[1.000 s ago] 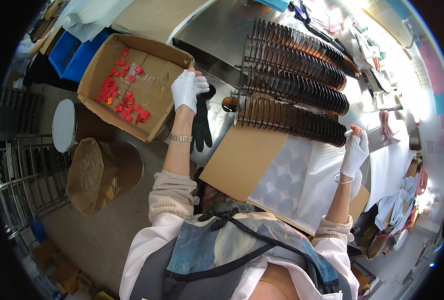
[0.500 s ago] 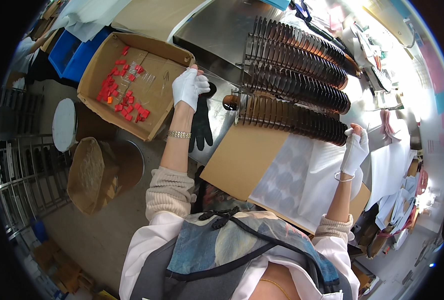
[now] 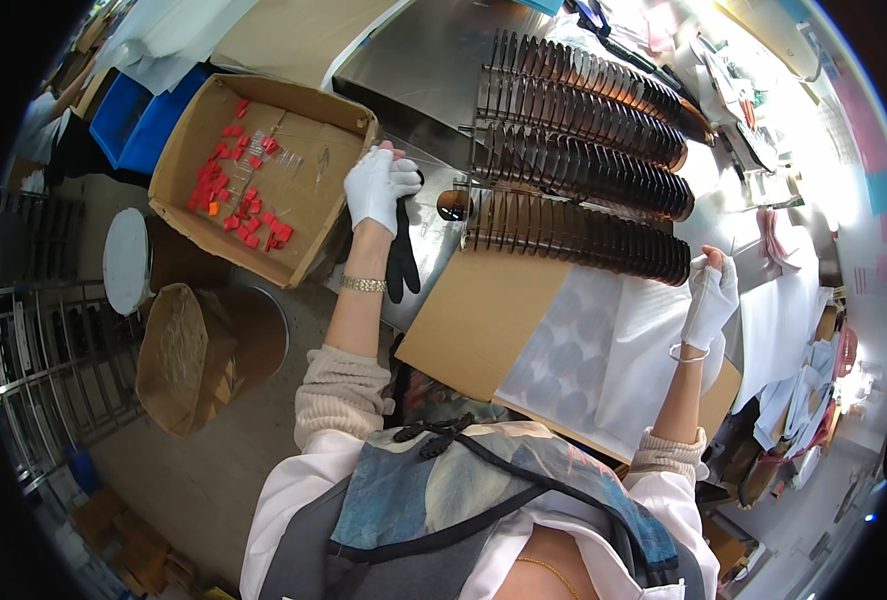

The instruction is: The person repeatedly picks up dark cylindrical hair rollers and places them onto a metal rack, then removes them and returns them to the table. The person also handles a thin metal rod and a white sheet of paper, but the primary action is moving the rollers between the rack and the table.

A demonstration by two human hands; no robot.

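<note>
My left hand (image 3: 376,188), in a white glove with bare fingertips, is closed beside the right wall of a cardboard box (image 3: 294,272). Whatever lies in its fingers is too small to make out. Under it, at the table edge, lies a black glove (image 3: 404,262). My right hand (image 3: 712,300), gloved the same way, has its fingers curled together at the right end of the nearest row of brown tinted lenses (image 3: 579,238). What those fingers grip, if anything, is hidden. Further rows of dark brown lenses (image 3: 584,165) stand behind. One round brown lens (image 3: 453,205) sits at the near row's left end.
Small red clips (image 3: 209,185) and clear pieces lie in the cardboard box. A brown cardboard sheet (image 3: 489,320) and translucent white sheets (image 3: 654,325) cover the near table. Blue bin (image 3: 136,125) at far left; paper-lined drum (image 3: 264,335) on the floor.
My left hand has shifted slightly down and no longer shows the thin clear strand across the box. The whole view has moved a little. My right hand stays by the lens row's end.
</note>
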